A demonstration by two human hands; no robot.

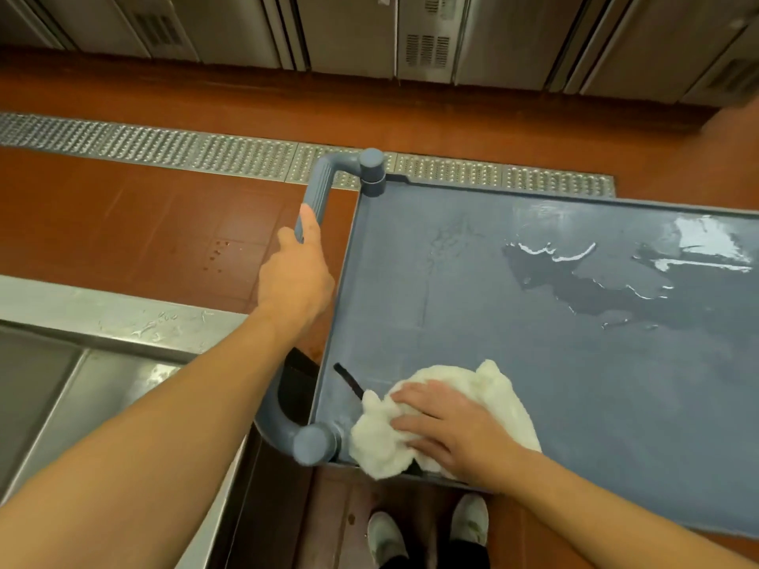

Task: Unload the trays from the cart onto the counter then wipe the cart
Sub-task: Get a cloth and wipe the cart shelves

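Note:
The grey-blue cart (pixel 472 305) fills the right half of the view, and no trays stand on its top shelf. A wet patch (pixel 595 281) glistens on the shelf toward the far right. My left hand (pixel 297 273) grips the cart's handle bar (pixel 318 190) at the left end. My right hand (pixel 456 433) presses flat on a white cloth (pixel 484 384) at the near left corner of the shelf. A short dark strip (pixel 349 379) lies on the shelf just left of the cloth.
A stainless steel counter edge with a sink basin (pixel 102 363) sits at the lower left. A metal floor drain grate (pixel 164 145) runs across the red tiled floor. Steel cabinets (pixel 369 30) line the far wall. My shoes (pixel 427 531) stand below the cart's near edge.

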